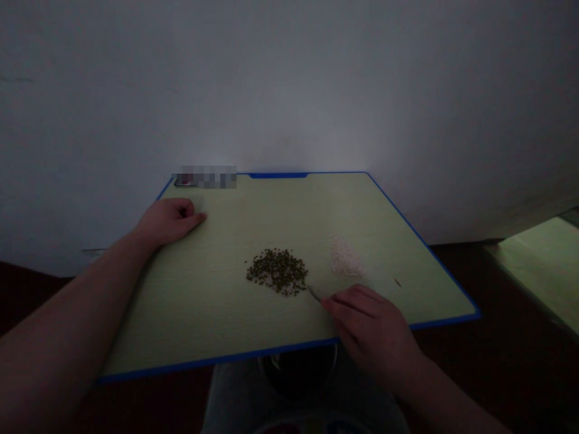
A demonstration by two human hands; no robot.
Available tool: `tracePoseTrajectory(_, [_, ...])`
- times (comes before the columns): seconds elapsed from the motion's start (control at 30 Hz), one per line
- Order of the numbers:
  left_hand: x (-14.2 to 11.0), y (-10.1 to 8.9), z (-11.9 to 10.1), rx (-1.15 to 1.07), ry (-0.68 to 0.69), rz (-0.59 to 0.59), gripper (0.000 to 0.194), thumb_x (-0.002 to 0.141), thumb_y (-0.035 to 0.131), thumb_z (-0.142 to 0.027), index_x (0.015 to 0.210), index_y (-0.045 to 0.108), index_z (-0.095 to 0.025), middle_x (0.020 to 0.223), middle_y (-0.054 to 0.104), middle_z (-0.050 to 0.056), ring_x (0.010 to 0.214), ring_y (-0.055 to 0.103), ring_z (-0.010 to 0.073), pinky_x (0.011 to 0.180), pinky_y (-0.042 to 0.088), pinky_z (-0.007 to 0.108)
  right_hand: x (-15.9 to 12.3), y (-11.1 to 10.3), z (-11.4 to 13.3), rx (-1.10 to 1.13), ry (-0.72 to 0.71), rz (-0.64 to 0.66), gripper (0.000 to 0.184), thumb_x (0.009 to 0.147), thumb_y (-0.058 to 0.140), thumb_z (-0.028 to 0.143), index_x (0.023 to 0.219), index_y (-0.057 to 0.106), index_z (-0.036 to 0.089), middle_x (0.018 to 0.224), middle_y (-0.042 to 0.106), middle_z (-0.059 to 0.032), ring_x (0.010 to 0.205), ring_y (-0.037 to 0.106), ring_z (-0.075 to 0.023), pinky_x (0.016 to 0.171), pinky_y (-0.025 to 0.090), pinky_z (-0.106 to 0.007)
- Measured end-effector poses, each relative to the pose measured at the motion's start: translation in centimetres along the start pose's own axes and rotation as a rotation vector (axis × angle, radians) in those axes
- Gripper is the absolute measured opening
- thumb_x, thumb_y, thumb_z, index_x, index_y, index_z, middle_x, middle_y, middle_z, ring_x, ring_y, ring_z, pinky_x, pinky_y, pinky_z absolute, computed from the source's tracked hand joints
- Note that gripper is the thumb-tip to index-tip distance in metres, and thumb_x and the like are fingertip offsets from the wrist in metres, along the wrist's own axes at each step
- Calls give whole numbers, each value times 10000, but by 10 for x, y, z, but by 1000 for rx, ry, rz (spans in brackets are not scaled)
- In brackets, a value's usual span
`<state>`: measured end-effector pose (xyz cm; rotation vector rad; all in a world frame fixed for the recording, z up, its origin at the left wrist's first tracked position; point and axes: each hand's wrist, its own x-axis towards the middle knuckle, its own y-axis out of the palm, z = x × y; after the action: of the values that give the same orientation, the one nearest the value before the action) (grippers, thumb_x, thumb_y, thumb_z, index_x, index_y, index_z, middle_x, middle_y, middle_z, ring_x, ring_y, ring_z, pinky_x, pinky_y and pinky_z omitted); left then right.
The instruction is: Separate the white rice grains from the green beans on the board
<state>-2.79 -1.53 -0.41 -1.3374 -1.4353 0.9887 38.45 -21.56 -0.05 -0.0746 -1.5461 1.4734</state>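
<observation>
Your right hand (377,331) pinches a slim tool (313,293), probably metal in this dimness, its tip beside the dark green pile (277,271); the pale grains (346,257) lie just beyond your fingers. Your left hand (170,220) rests loosely curled on the table (271,211). No writing's legible.

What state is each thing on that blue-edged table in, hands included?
Left hand: on the table, fingers curled.
Right hand: pinching the thin tool.
Thin tool: held, tip beside the dark green pile.
Dark green pile: loosely spread, pale bits among it.
Pale pile: heaped separately.
Small sliver: lying loose.
</observation>
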Motion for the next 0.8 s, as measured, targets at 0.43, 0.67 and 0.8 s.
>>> tracePoseTrajectory(0.43, [-2, 0, -2, 2, -5, 0, 425, 741, 492, -660, 620, 447, -255, 557, 485, -15, 590, 474, 163, 601, 346, 322, -2, 6, -3, 1, -77, -35, 237, 1006, 504, 89, 1089, 724, 112, 891, 794, -100, 737, 699, -204, 714, 624, -340])
tracePoseTrajectory(0.67, [-2, -1, -3, -7, -21, 17, 405, 754, 514, -633, 636, 453, -250, 562, 489, -18, 599, 470, 161, 604, 346, 319, -4, -1, 0, 28, -77, -23, 222, 982, 527, 69, 1095, 708, 128, 896, 801, -86, 732, 704, -197, 707, 633, -346])
tracePoseTrajectory(0.8, [-4, -2, -5, -20, -24, 12, 405, 758, 528, -624, 634, 448, -247, 548, 484, -22, 607, 467, 162, 607, 343, 316, -2, 1, -2, 67, -67, -3, 224, 966, 539, 62, 1085, 719, 124, 896, 798, -90, 745, 706, -207, 697, 638, -365])
